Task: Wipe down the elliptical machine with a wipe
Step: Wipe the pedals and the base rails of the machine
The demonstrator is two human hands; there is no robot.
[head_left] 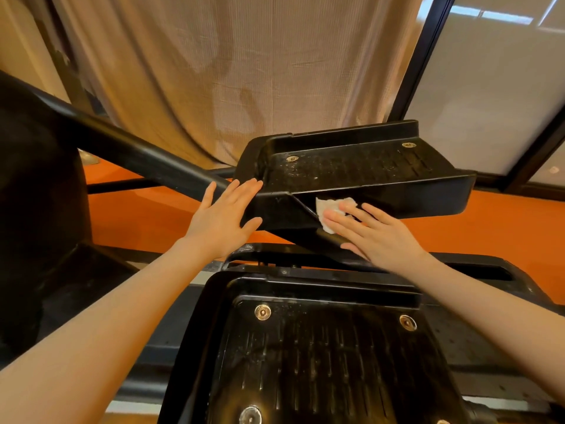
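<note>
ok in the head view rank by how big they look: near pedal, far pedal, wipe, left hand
1. near pedal, though it is closest to the camera
2. far pedal
3. left hand
4. wipe, partly covered by the right hand

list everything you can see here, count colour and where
far pedal: 1, black, centre, raised, speckled with dust
near pedal: 1, black, bottom centre
bolts: at least 6, metal, on both pedals
bar: 1, black, slanting from left to far pedal
housing: 1, black, far left
wipe: 1, white, on far pedal's near side wall
curtain: 1, beige, behind
floor: orange
window frame: black, upper right
left hand: flat on far pedal's left corner
right hand: flat fingers pressing wipe
</note>
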